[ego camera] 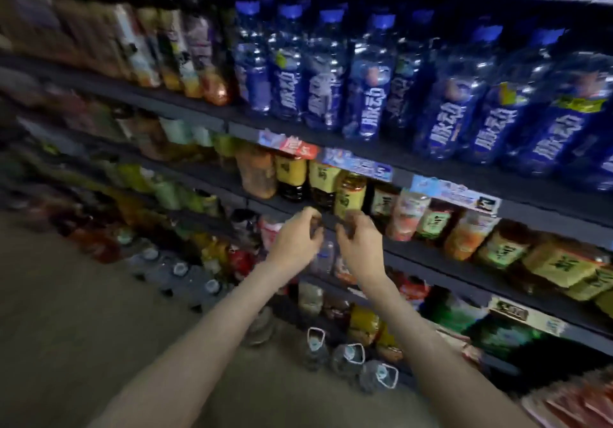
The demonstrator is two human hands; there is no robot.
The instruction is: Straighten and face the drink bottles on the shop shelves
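Observation:
Both my hands reach toward the middle shelf edge [431,271]. My left hand [298,238] and my right hand [358,238] hover close together with fingers curled and apart, holding nothing. Just behind them stands a row of tea bottles with yellow labels [350,195], one directly above my right fingers. Further right on the same shelf are peach-coloured and green-labelled bottles [406,215]. The shelf above carries blue bottles [371,76] with blue caps, standing upright in a row. The view is blurred by motion.
More drink bottles [166,46] fill the shelves to the left. Large water jugs with white handles [348,358] stand on the floor below my arms, with others [179,268] further left. Price tags [358,162] hang along the shelf fronts. A tan floor [83,328] lies at left.

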